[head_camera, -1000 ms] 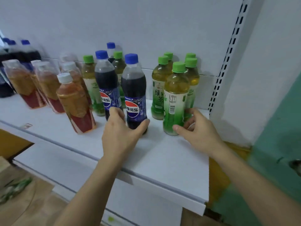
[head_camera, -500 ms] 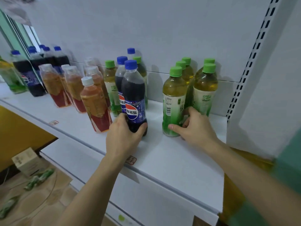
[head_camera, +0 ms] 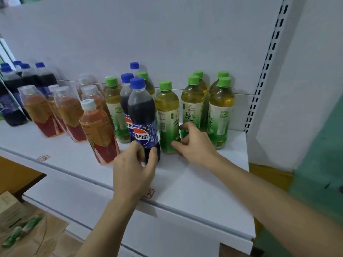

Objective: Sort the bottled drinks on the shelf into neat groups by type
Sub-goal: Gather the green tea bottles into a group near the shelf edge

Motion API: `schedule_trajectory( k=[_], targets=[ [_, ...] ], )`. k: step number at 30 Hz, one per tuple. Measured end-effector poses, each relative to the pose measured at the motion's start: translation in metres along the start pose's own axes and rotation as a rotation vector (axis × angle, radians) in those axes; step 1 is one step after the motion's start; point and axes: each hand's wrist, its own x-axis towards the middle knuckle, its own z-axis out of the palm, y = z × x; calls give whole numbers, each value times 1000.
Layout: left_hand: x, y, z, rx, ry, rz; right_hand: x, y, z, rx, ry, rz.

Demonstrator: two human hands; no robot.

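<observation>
A cola bottle (head_camera: 142, 123) with a blue cap stands near the front of the white shelf (head_camera: 196, 191). My left hand (head_camera: 134, 169) grips its base with thumb and fingers. Right beside it is a green tea bottle (head_camera: 167, 115) with a green cap. My right hand (head_camera: 194, 145) holds its lower part, thumb in front and fingers curled round its right side. Behind the cola bottle are two more cola bottles (head_camera: 126, 97) mixed with green tea. More green tea bottles (head_camera: 220, 110) stand grouped at the right.
Several red tea bottles (head_camera: 98, 130) with white caps lean left of centre. Another cola group (head_camera: 13, 101) is at the far left. A slotted upright (head_camera: 263, 62) ends the shelf on the right. Below are a lower shelf (head_camera: 111, 212) and a cardboard box (head_camera: 9, 206).
The green tea bottle in my right hand has slid left and now stands close beside the cola bottle. My left hand has stayed on the cola bottle's base. The view has shifted.
</observation>
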Motion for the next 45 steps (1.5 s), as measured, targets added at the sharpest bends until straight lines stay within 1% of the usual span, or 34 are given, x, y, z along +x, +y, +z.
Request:
schedule_trajectory(
  k=[2, 6, 8, 10, 11, 12, 14, 16, 18, 21, 24, 28, 35, 37, 40, 42, 43, 45],
  targets=[
    [1, 11, 2, -36, -69, 95, -14, 2, -15, 70, 51, -43],
    [5, 35, 21, -130, -287, 187, -35, 17, -58, 75, 350, -195],
    [9, 46, 36, -170, -379, 191, -38, 29, -80, 92, 501, -198],
    [17, 60, 53, -170, -434, 191, -31, 40, -97, 151, 588, -142],
    [21, 67, 61, -168, -453, 189, -25, 46, -101, 177, 586, -91],
    [26, 76, 69, -178, -467, 184, -18, 50, -105, 194, 543, -29],
    [37, 87, 84, -261, -462, 103, -1, 58, -104, 168, 369, 81],
    [43, 92, 94, -375, -391, -19, 9, 66, -96, 107, 212, 110],
    [44, 92, 100, -369, -317, -51, 12, 73, -89, 75, 140, 70],
    [38, 91, 101, -323, -216, -20, 13, 80, -89, 80, 90, -13],
    [37, 93, 94, -323, -116, 26, 10, 76, -86, 164, 1, -56],
    [37, 98, 84, -267, -51, 32, 2, 66, -72, 251, -65, -102],
    [31, 92, 78, -225, 63, -20, -2, 60, -50, 334, -91, -120],
    [26, 93, 81, -225, 69, -44, -3, 61, -53, 330, -89, -144],
    [22, 90, 87, -232, 58, -110, -3, 73, -65, 403, -138, -192],
    [20, 85, 89, -257, 51, -164, 2, 82, -81, 393, -75, -233],
    [20, 83, 90, -270, 49, -180, 8, 85, -93, 375, 2, -237],
    [19, 81, 92, -284, 50, -188, 27, 84, -121, 302, 219, -231]
  ],
)
